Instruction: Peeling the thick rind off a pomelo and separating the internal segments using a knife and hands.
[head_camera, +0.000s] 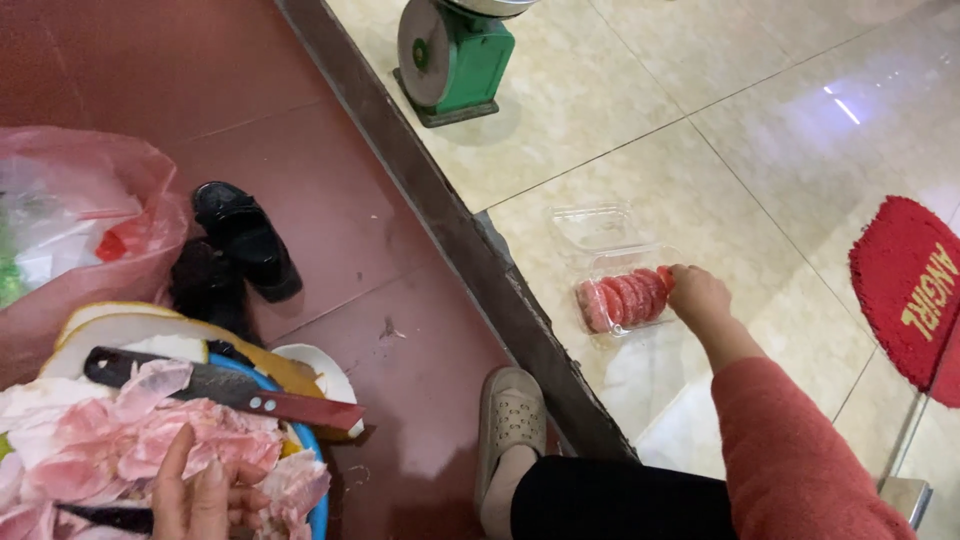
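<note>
the right hand (697, 296) reaches out and down to the pale tiled floor (600, 120), where a clear plastic clamshell tray (618, 268) lies open, its lid folded back away from the person. a row of peeled pink fruit segments (624, 298) fills the near half of the tray, the row's long axis running roughly left to right, slightly tilted up toward the hand. the hand sits at the right end of that row, fingertips curled down onto the last segment; the grip looks narrow, pinched on or pressing that end piece, though whether it truly holds it is hard to tell.

the left hand (195, 495) is well apart, low at the left, resting with loosely spread fingers on a heap of pink pith and peel (150, 440) in a blue basin (318, 505). a knife with a dark red handle (225, 387) lies across the heap, touching neither hand.

the right hand is by far the nearer to the tray. a green weighing scale (455, 55) stands farther off on the tiles, a red mat (905, 285) to the right, and a pink plastic bag (85, 220) beside black shoes (240, 245).
</note>
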